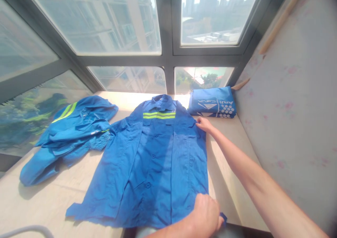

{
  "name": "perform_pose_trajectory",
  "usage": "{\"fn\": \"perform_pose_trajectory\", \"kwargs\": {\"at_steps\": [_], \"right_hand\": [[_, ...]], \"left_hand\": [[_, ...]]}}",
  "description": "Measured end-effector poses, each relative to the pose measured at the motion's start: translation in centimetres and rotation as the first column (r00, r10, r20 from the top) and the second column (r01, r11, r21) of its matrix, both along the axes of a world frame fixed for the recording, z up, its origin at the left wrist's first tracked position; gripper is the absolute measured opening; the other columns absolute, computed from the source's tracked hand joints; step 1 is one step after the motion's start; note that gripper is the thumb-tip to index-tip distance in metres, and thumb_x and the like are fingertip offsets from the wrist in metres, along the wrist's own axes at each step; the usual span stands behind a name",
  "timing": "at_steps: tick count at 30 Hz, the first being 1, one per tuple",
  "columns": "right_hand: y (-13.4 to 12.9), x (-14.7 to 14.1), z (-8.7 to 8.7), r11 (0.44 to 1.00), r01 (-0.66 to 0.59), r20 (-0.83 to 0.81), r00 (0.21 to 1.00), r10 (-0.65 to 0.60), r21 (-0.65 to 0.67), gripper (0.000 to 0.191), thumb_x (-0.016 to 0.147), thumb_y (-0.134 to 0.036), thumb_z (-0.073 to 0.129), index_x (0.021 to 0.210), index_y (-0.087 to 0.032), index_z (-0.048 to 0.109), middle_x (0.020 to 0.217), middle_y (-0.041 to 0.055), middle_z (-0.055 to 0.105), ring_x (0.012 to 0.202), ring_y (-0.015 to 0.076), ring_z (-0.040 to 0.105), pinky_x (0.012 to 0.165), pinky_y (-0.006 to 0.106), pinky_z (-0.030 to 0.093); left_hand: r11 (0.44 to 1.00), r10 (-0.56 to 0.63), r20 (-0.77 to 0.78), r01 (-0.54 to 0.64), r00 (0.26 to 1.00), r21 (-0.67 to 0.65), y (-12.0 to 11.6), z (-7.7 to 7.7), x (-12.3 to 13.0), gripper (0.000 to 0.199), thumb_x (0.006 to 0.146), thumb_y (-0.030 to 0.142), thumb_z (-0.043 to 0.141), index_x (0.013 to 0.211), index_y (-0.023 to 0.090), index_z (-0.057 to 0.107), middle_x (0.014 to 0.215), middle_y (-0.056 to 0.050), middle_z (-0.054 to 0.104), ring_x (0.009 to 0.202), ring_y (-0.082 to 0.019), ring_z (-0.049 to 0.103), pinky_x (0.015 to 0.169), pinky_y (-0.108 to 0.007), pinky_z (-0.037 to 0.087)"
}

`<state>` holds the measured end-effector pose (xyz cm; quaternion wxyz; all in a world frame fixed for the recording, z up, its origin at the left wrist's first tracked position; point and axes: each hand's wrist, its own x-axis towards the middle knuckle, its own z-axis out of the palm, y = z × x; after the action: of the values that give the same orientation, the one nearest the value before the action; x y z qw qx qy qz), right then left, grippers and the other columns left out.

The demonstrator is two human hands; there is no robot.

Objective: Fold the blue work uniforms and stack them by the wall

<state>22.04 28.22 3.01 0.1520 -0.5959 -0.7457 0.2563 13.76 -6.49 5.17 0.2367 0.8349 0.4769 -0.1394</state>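
Note:
A blue work jacket [156,153] lies front up, its collar toward the window and yellow reflective stripes across the chest. Both sleeves run down along its body. My right hand [204,124] pinches the outer edge of the sleeve on the right, at upper-arm height. Lower down, my left hand [206,210] is closed on the cuff end of that same sleeve; a bit of blue cloth sticks out beyond the fingers. The fingertips of my left hand are partly hidden.
Left of the jacket, a crumpled blue garment [76,125] with yellow stripes lies on the pale ledge [229,150]. A folded blue bundle [212,103] with white printing sits at the back right. Framed windows [164,60] rise behind, and a papered wall [286,108] bounds the right side.

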Motion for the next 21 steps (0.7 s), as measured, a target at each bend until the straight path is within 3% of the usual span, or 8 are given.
{"fn": "perform_pose_trajectory", "kwargs": {"at_steps": [5,10,15,18,21], "right_hand": [[-0.2,0.5,1.1,0.998,-0.063,-0.066,0.996,0.061,-0.032,0.027,0.075,-0.018,0.052,0.094,-0.017,0.070,0.100,0.0050,0.072,0.091,0.0174,0.064,0.081,0.023,0.048],[0.6,0.8,2.5,0.959,-0.189,-0.037,0.982,0.186,-0.211,0.024,0.074,-0.024,0.057,0.083,-0.015,0.077,0.078,0.0029,0.073,0.072,0.0180,0.065,0.067,0.024,0.048],[1.8,0.6,4.3,0.931,-0.259,-0.002,0.963,0.268,-0.257,0.034,0.073,-0.013,0.050,0.087,-0.016,0.081,0.101,0.0053,0.077,0.092,0.0197,0.068,0.082,0.023,0.050],[2.3,0.6,5.5,0.901,-0.316,0.020,0.941,0.337,-0.298,0.044,0.065,-0.006,0.052,0.097,-0.017,0.081,0.105,0.0053,0.077,0.095,0.0213,0.069,0.083,0.024,0.051],[2.7,0.7,6.7,0.867,-0.369,0.046,0.913,0.406,-0.334,0.047,0.061,-0.005,0.057,0.100,-0.018,0.081,0.102,0.0050,0.078,0.093,0.0232,0.069,0.082,0.025,0.052]], "left_hand": [[0.984,0.103,-0.025,-0.105,0.994,-0.144,1.1,0.4,0.5,0.029,0.087,0.036,0.063,0.090,0.012,0.077,0.086,-0.018,0.073,0.087,-0.032,0.070,0.069,-0.037,0.048],[0.966,0.255,0.038,-0.253,0.966,-0.043,1.0,-0.6,-0.1,0.049,0.092,0.052,0.055,0.100,0.009,0.076,0.092,-0.023,0.073,0.091,-0.037,0.070,0.075,-0.045,0.051],[0.978,0.168,0.033,-0.163,0.985,-0.130,1.7,-0.7,0.0,0.019,0.078,0.023,0.067,0.090,0.011,0.076,0.085,-0.019,0.072,0.084,-0.033,0.071,0.069,-0.039,0.052],[0.978,0.129,0.018,-0.124,0.991,-0.169,2.2,-0.2,-0.2,0.022,0.072,0.012,0.067,0.092,0.012,0.075,0.086,-0.017,0.073,0.085,-0.032,0.071,0.067,-0.036,0.053],[0.975,0.134,0.046,-0.123,0.990,-0.182,2.2,0.5,-1.2,0.028,0.070,0.012,0.066,0.097,0.013,0.073,0.090,-0.017,0.073,0.085,-0.032,0.071,0.070,-0.037,0.054]]}}
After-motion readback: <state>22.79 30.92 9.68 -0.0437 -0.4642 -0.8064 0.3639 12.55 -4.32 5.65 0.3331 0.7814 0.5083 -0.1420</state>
